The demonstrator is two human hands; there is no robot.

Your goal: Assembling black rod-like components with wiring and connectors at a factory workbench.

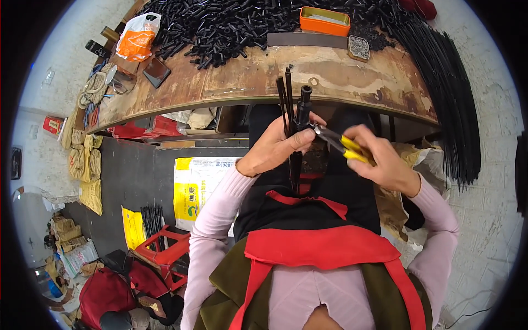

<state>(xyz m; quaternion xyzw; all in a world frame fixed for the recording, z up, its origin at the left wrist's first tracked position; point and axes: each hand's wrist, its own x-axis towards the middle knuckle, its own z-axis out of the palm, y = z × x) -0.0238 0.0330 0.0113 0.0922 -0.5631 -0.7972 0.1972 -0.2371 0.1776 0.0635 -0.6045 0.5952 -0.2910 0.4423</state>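
Observation:
My left hand (286,142) is closed round a black tubular fitting (304,107) and several thin black rods (286,99), which stand up out of the grip and run on below it over my lap. My right hand (374,157) is shut on a pair of pliers (352,149) with yellow handles. Their metal jaws reach left to the side of the black fitting, beside my left thumb. Whether the jaws grip anything there is too small to tell.
Ahead is a worn wooden table (242,77) with a heap of black tubular parts (220,33), an orange tin (324,22), a small tray of metal bits (358,48) and a phone (157,72). Long black rods (451,110) hang off its right end. A red stool (165,247) stands at left.

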